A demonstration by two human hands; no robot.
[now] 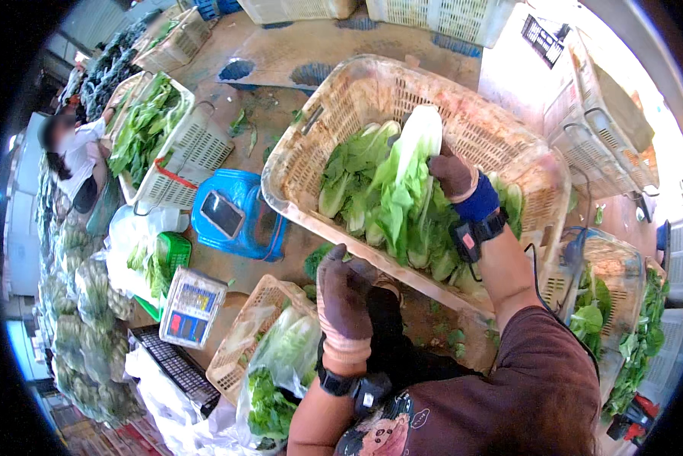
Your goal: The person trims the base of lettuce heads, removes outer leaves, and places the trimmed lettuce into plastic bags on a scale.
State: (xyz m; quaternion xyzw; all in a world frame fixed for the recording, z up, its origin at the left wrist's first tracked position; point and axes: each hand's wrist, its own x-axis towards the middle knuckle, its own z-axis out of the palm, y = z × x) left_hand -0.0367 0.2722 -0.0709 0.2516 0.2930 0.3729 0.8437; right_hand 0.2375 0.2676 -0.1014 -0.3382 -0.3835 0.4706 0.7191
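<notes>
In a large, stained plastic crate (449, 97), several heads of leafy lettuce (347, 171) lie together. My right hand (455, 174), in a brown glove, grips one long pale-stemmed head of lettuce (418, 142) and holds it over the others, its white base pointing away from me and its leaves towards me. My left hand (344, 290), gloved too, is outside the crate by its near rim, fingers curled with gaps between them and no produce in them. A smaller crate (244, 336) stands below it at the left, with bagged lettuce (290, 347) at its side.
Left of the big crate are a blue plastic stool (244, 199) with a phone (223, 214) on it, a weighing scale (193, 308) and a green basket (176, 256). A co-worker (76, 154) is beside a crate of greens (201, 142). More crates (598, 137) stand at the right.
</notes>
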